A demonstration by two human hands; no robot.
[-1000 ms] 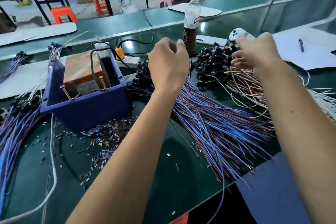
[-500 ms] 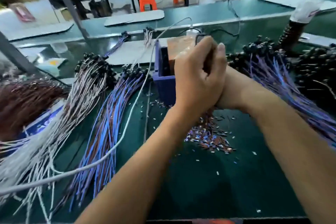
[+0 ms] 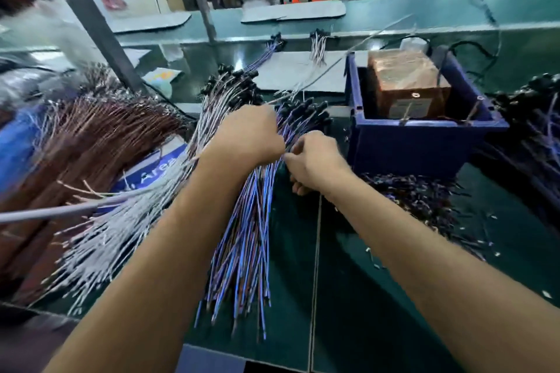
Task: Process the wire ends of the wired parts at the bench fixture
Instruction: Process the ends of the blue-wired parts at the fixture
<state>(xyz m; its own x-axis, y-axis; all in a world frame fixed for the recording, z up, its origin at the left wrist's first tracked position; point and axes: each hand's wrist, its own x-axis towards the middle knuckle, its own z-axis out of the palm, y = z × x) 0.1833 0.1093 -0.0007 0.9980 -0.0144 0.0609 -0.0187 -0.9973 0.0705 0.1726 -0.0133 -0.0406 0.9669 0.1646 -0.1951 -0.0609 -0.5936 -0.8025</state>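
- Left hand (image 3: 248, 133) and right hand (image 3: 315, 160): fingers curled into the blue-and-brown wire bundle (image 3: 242, 239)
- Cut insulation scraps (image 3: 424, 194) beside the blue fixture box (image 3: 418, 145): many ends evidently processed
- White bundle (image 3: 121, 227), brown bundle (image 3: 91, 142): stage unclear

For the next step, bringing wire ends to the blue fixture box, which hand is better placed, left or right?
Probably the right hand. It lies nearer the blue fixture box with bare mat between them, and its fingers seem to pinch wires of the blue and brown bundle. The left hand grips that bundle farther from the box.
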